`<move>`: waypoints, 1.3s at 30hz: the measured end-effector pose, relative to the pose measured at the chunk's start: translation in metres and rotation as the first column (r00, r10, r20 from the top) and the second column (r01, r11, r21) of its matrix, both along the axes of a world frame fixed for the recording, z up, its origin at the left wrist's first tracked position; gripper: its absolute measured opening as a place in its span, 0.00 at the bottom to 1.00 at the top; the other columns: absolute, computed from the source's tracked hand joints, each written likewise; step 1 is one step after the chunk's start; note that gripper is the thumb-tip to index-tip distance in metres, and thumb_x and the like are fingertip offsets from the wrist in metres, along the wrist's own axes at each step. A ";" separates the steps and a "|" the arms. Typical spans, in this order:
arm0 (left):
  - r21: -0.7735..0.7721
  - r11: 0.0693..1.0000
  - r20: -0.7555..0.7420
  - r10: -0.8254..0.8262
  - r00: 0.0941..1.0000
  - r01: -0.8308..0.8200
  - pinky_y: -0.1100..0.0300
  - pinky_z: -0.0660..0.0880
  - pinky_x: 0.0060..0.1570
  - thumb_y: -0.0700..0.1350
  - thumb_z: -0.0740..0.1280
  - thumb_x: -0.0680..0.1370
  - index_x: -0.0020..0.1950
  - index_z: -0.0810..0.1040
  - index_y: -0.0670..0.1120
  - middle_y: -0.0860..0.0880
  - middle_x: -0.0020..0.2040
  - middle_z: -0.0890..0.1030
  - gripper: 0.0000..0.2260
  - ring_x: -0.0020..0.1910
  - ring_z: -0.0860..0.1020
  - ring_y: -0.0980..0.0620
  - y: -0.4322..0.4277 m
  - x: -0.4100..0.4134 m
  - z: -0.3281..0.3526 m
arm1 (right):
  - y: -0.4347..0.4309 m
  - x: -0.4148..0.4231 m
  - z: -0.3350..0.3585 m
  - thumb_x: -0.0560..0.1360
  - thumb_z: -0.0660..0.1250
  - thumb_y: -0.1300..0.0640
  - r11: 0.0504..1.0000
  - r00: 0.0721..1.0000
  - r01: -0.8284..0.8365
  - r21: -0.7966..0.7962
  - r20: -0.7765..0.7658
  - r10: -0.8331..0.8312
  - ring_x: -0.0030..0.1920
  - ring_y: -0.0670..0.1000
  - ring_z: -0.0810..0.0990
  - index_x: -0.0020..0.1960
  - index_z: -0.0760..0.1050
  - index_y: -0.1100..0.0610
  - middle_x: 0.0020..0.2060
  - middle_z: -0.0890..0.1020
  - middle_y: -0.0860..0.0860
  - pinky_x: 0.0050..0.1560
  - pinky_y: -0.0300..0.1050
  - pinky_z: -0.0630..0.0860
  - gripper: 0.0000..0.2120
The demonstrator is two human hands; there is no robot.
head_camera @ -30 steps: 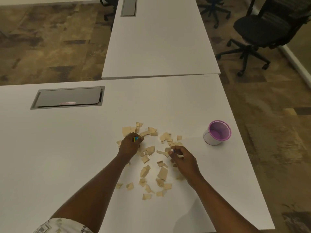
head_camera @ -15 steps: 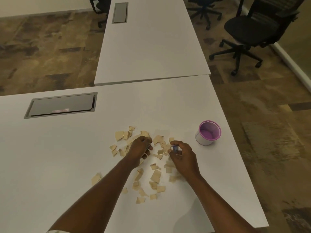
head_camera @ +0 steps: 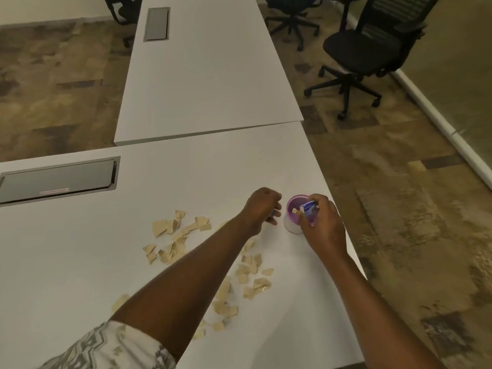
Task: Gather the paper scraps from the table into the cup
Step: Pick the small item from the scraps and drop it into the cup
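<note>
A small white cup with a purple rim stands near the table's right edge. My right hand is over its mouth, fingers pinched on a tan paper scrap; a blue-and-white bit shows at the fingertips. My left hand is just left of the cup, curled into a fist, and what it holds is hidden. Several tan paper scraps lie scattered on the white table, and more scraps lie between my forearms.
A grey cable hatch is set into the table at the far left. A second white table butts against the far edge. Black office chairs stand on the floor to the right. The table's right edge runs close beside the cup.
Both hands have left the scrap pile and moved right to the cup. The right hand is now over its mouth, the left beside it. The view has shifted right.
</note>
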State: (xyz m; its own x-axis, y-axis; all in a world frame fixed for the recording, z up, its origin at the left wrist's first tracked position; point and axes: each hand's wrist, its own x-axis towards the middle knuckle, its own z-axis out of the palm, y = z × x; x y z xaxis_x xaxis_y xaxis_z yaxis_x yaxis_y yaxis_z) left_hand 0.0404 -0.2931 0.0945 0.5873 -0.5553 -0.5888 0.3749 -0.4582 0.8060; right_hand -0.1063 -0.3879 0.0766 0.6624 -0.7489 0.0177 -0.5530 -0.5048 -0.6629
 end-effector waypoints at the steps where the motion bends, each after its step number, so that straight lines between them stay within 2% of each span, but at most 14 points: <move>1: 0.014 0.999 0.027 -0.042 0.999 0.041 0.52 0.81 0.39 0.42 0.63 0.81 0.51 0.77 0.42 0.42 0.45 0.80 0.05 0.41 0.80 0.46 -0.012 0.000 0.004 | -0.007 0.000 -0.001 0.75 0.72 0.48 1.000 1.000 -0.018 -0.024 -0.025 0.018 0.59 0.54 0.78 0.68 0.70 0.55 0.63 0.78 0.53 0.52 0.44 0.79 0.26; 3: 0.042 0.992 0.064 -0.120 0.991 0.117 0.53 0.82 0.44 0.39 0.61 0.81 0.46 0.76 0.43 0.44 0.44 0.79 0.05 0.41 0.80 0.48 -0.033 0.000 0.009 | -0.017 0.002 -0.003 0.75 0.71 0.47 0.998 0.997 -0.050 -0.043 -0.063 0.047 0.58 0.54 0.79 0.67 0.70 0.55 0.61 0.79 0.53 0.53 0.48 0.81 0.25; 7: 0.087 0.973 0.069 -0.221 0.973 0.215 0.48 0.81 0.56 0.40 0.59 0.82 0.53 0.72 0.42 0.44 0.48 0.77 0.04 0.46 0.78 0.47 -0.060 -0.002 0.014 | -0.030 0.005 -0.007 0.74 0.72 0.50 0.994 0.993 -0.091 -0.058 -0.080 0.086 0.55 0.55 0.79 0.61 0.73 0.55 0.55 0.81 0.53 0.50 0.49 0.79 0.19; 10: 0.121 0.961 0.103 -0.262 0.960 0.249 0.46 0.81 0.56 0.40 0.60 0.81 0.52 0.73 0.42 0.43 0.49 0.77 0.04 0.47 0.78 0.46 -0.068 -0.005 0.013 | -0.033 0.005 -0.009 0.74 0.72 0.51 0.992 0.990 -0.117 -0.046 -0.090 0.113 0.56 0.56 0.78 0.57 0.75 0.55 0.52 0.81 0.53 0.50 0.53 0.78 0.15; 13: 0.148 0.955 0.147 -0.279 0.949 0.257 0.49 0.80 0.56 0.41 0.60 0.82 0.51 0.74 0.43 0.44 0.48 0.77 0.04 0.46 0.77 0.46 -0.069 -0.005 0.009 | -0.036 0.004 -0.013 0.75 0.72 0.53 0.992 0.988 -0.129 -0.011 -0.087 0.128 0.62 0.58 0.77 0.60 0.77 0.55 0.57 0.82 0.54 0.57 0.56 0.77 0.15; 15: 0.168 0.949 0.171 -0.293 0.940 0.266 0.49 0.79 0.56 0.41 0.59 0.82 0.51 0.74 0.43 0.45 0.46 0.77 0.05 0.44 0.77 0.47 -0.068 -0.004 0.006 | -0.037 0.003 -0.016 0.74 0.71 0.57 0.993 0.989 -0.115 -0.021 -0.095 0.113 0.63 0.58 0.77 0.58 0.77 0.54 0.57 0.82 0.54 0.58 0.54 0.77 0.13; 18: 0.188 0.946 0.197 -0.300 0.933 0.264 0.49 0.80 0.56 0.40 0.59 0.82 0.50 0.73 0.43 0.44 0.48 0.77 0.05 0.47 0.77 0.46 -0.066 -0.004 0.006 | -0.038 0.003 -0.020 0.73 0.71 0.60 0.990 0.992 -0.104 -0.099 -0.088 0.095 0.54 0.57 0.80 0.54 0.79 0.57 0.50 0.83 0.53 0.52 0.46 0.76 0.10; 21: 0.217 0.937 0.213 -0.321 0.923 0.276 0.46 0.80 0.58 0.40 0.60 0.80 0.50 0.76 0.39 0.43 0.51 0.80 0.07 0.50 0.80 0.44 -0.061 -0.006 0.008 | -0.039 0.002 -0.021 0.73 0.69 0.63 0.986 0.996 -0.084 -0.143 -0.054 0.077 0.50 0.57 0.80 0.50 0.80 0.60 0.48 0.84 0.56 0.49 0.45 0.75 0.06; 25: 0.232 0.928 0.266 -0.350 0.898 0.292 0.45 0.80 0.57 0.42 0.61 0.78 0.56 0.79 0.40 0.43 0.54 0.81 0.11 0.54 0.81 0.43 -0.053 -0.007 0.011 | -0.037 0.002 -0.017 0.76 0.65 0.64 0.978 0.993 -0.105 -0.180 -0.066 0.095 0.53 0.60 0.79 0.55 0.80 0.64 0.53 0.82 0.60 0.54 0.49 0.76 0.09; 28: 0.190 0.941 0.292 -0.326 0.899 0.280 0.48 0.81 0.56 0.44 0.61 0.79 0.55 0.80 0.44 0.46 0.55 0.82 0.10 0.54 0.80 0.46 -0.041 -0.006 0.016 | -0.028 0.003 -0.011 0.78 0.65 0.60 0.984 0.997 -0.081 -0.160 -0.016 0.080 0.59 0.56 0.76 0.62 0.77 0.60 0.60 0.78 0.57 0.56 0.43 0.73 0.14; 32: 0.165 0.954 0.345 -0.294 0.891 0.251 0.52 0.79 0.56 0.47 0.62 0.79 0.56 0.81 0.48 0.49 0.55 0.82 0.10 0.54 0.80 0.48 -0.008 -0.002 0.013 | 0.007 0.004 -0.007 0.77 0.67 0.54 0.988 0.991 -0.102 -0.116 0.072 0.111 0.62 0.54 0.75 0.67 0.73 0.58 0.64 0.76 0.55 0.58 0.43 0.76 0.19; 36: 0.248 0.929 0.449 -0.362 0.817 0.276 0.56 0.75 0.57 0.47 0.63 0.81 0.61 0.80 0.47 0.49 0.58 0.82 0.12 0.56 0.79 0.50 0.045 0.000 -0.005 | 0.053 -0.001 -0.016 0.77 0.70 0.55 0.946 0.948 -0.314 -0.074 0.032 0.317 0.65 0.53 0.75 0.67 0.74 0.57 0.64 0.77 0.53 0.63 0.47 0.76 0.20; 39: 0.321 0.903 0.477 -0.415 0.775 0.286 0.58 0.75 0.55 0.46 0.64 0.80 0.62 0.80 0.46 0.46 0.57 0.82 0.12 0.55 0.80 0.49 0.094 -0.003 -0.028 | 0.085 -0.010 -0.030 0.77 0.69 0.52 0.895 0.886 -0.444 0.049 -0.127 0.446 0.67 0.53 0.73 0.70 0.71 0.53 0.67 0.73 0.52 0.63 0.50 0.75 0.23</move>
